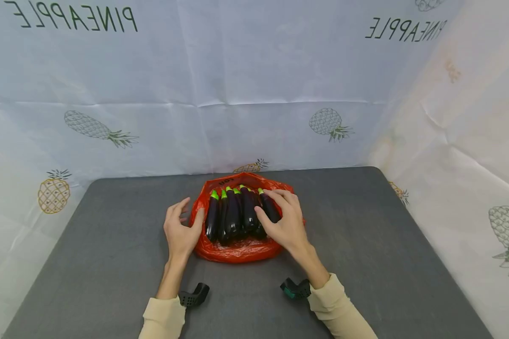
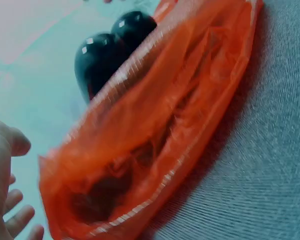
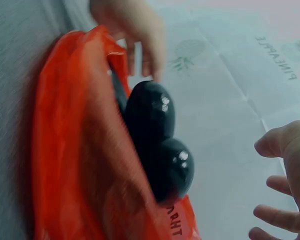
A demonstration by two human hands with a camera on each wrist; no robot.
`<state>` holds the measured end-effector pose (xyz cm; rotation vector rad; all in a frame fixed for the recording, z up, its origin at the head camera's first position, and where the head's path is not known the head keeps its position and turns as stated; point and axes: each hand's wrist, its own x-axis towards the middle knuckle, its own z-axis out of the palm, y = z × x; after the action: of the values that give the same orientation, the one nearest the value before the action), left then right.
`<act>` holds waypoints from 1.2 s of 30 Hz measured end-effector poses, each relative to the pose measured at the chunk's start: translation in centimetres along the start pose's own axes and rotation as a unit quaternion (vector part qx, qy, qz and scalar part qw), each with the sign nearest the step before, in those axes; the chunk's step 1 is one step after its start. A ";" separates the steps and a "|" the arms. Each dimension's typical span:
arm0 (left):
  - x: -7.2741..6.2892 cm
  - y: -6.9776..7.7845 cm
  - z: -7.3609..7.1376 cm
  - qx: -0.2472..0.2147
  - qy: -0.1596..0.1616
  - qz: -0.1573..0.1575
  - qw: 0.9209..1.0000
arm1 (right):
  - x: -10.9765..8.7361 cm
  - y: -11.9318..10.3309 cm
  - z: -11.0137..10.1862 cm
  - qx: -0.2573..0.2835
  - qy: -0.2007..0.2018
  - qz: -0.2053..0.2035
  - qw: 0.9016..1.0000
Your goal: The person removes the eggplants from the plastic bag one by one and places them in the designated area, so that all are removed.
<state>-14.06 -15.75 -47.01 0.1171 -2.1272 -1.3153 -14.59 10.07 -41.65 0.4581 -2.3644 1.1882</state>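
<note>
Several glossy dark eggplants [image 1: 233, 216] with green stem ends lie side by side in a red plastic bag [image 1: 231, 255], its mouth spread around them. My left hand [image 1: 181, 234] is at the bag's left edge, thumb and fingers apart, with nothing in its grasp. Over the bag's right side is my right hand [image 1: 289, 225], fingers spread beside the rightmost eggplant. From the left wrist, the bag's crinkled side [image 2: 165, 120] hides all but two rounded eggplant ends [image 2: 97, 62]. The right wrist view shows loosely spread right-hand fingers [image 3: 277, 215] apart from the eggplants [image 3: 150, 112].
The bag sits near the back edge of a dark grey table [image 1: 131, 263]. A white cloth [image 1: 254, 70] printed with pineapples hangs behind it and along both sides. Black wrist-worn devices [image 1: 297, 288] sit just above the cream sleeves [image 1: 165, 315].
</note>
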 end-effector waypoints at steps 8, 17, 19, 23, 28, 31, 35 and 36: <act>-0.3 -1.2 0.2 -0.078 0.032 -0.004 0.996 | 0.7 -0.8 0.6 0.065 -0.008 0.044 0.997; -0.1 -0.2 -0.5 -0.154 0.056 0.013 0.986 | 1.3 -1.0 1.6 0.120 0.001 0.093 0.988; -0.1 -0.3 -0.4 -0.154 0.051 0.013 0.987 | 1.2 -0.9 1.7 0.131 -0.001 0.103 0.986; -0.1 -0.4 -0.4 -0.137 0.033 0.009 0.990 | 0.9 -0.7 1.8 0.136 -0.010 0.112 0.984; -0.2 -0.4 -0.3 -0.124 0.025 -0.003 0.992 | 0.8 -0.3 2.3 0.127 -0.028 0.117 0.985; -0.2 -0.3 -0.3 -0.120 0.026 -0.008 0.992 | 0.6 -0.2 2.6 0.111 -0.038 0.119 0.986; -0.2 -0.4 -0.2 -0.112 0.030 -0.013 0.993 | 0.4 -0.2 2.8 0.088 -0.047 0.123 0.987; -0.2 -0.4 -0.2 -0.110 0.030 -0.015 0.993 | 0.4 -0.2 2.9 0.084 -0.049 0.124 0.988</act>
<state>-13.86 -16.00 -47.38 0.0955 -1.9224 -1.5348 -15.55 7.61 -42.84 0.2865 -2.4707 1.5174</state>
